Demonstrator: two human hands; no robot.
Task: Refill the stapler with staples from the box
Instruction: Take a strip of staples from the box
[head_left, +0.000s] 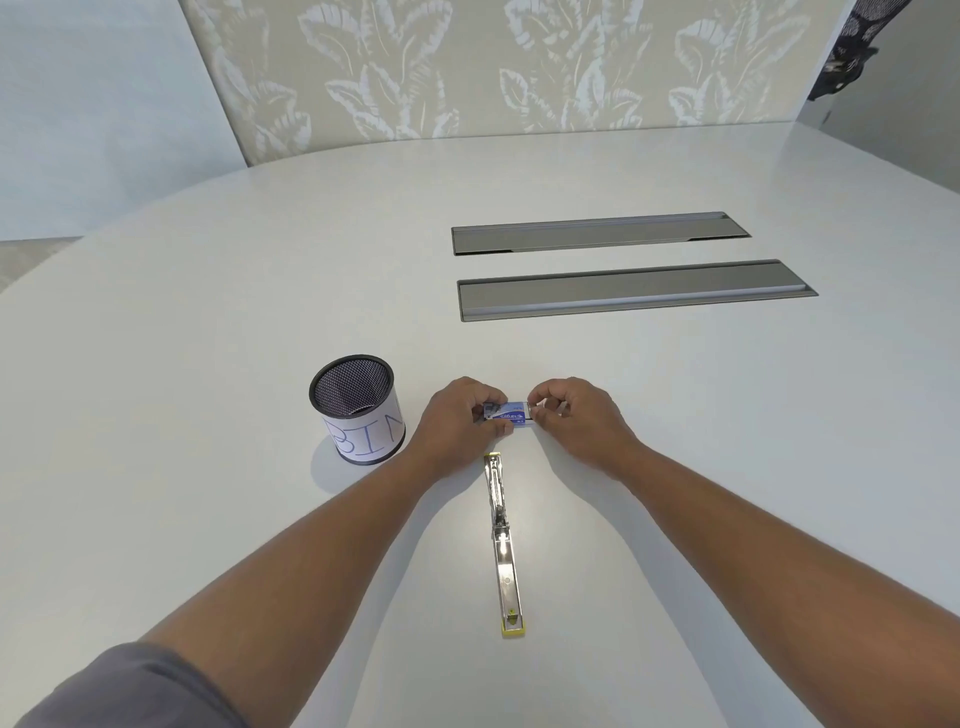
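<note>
So a small blue staple box (509, 413) is being held between both hands, just above or right on the white tabletop (727, 415), hard to tell which. The left hand (460, 421) is clamped on the box's left end with thumb and fingers, and the right hand (571, 415) is pinched at the right end, where a bit of the inner tray or flap seems to be gripped, though that part is too small to be sure of.

The stapler (503, 540) is laid out flat on the tabletop just on the near side of the hands, swung fully open into one long metal strip with yellow-green ends. It isn't touched by either hand.

A black mesh cup (357, 408) with a paper wrap marked "BIN" is stood upright to the left of the left hand, close but apart. Two grey recessed cable hatches (623, 291) are set into the tabletop further back.
</note>
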